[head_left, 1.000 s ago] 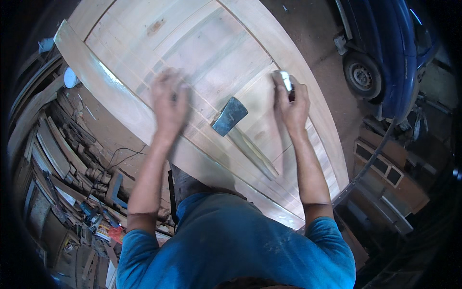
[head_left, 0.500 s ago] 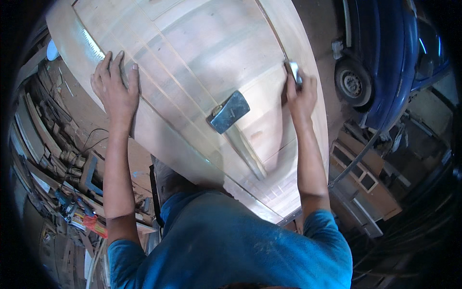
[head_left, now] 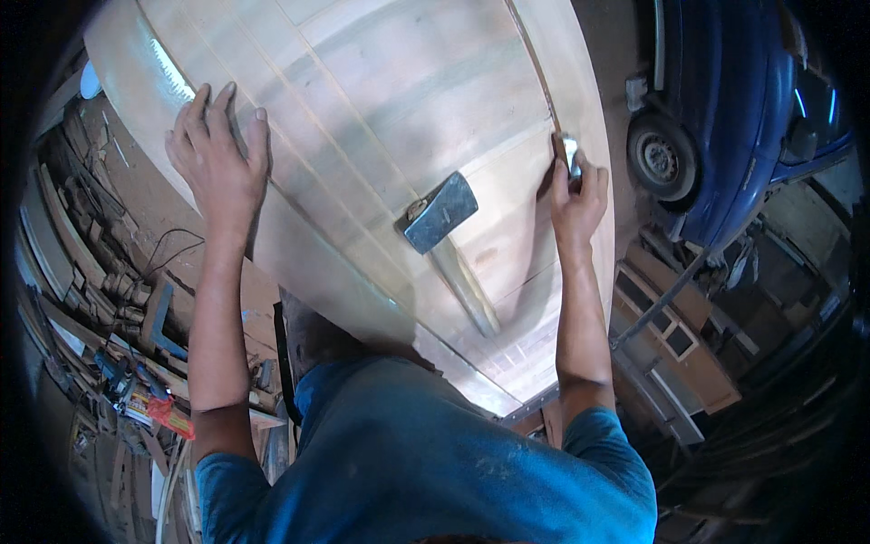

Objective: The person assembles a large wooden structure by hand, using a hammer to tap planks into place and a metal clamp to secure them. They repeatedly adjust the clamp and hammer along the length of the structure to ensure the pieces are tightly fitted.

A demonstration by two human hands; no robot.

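A broad, curved wooden panel [head_left: 399, 100] with thin seam lines spreads in front of me. My left hand [head_left: 220, 163] rests on its left part, fingers apart, close to a bright strip with a jagged edge [head_left: 172, 71]. On the right side, my right hand [head_left: 580, 204] pinches a small block [head_left: 569, 152] with a shiny pale face and a brown edge. The block sits at the near end of a dark groove [head_left: 535, 63]; its exact kind is unclear. Between my hands lies a hatchet [head_left: 439, 213], its wooden handle pointing toward me.
Wood offcuts [head_left: 68, 236] and scraps pile up on the left, with a red plastic piece [head_left: 169, 417] among them. A blue car [head_left: 725, 109] stands at the far right. Nearer on that side are a wooden frame [head_left: 680, 340] and boards.
My right hand and the block have slid a little toward me and to the right along the groove. The view has shifted slightly; my left hand stays on the panel.
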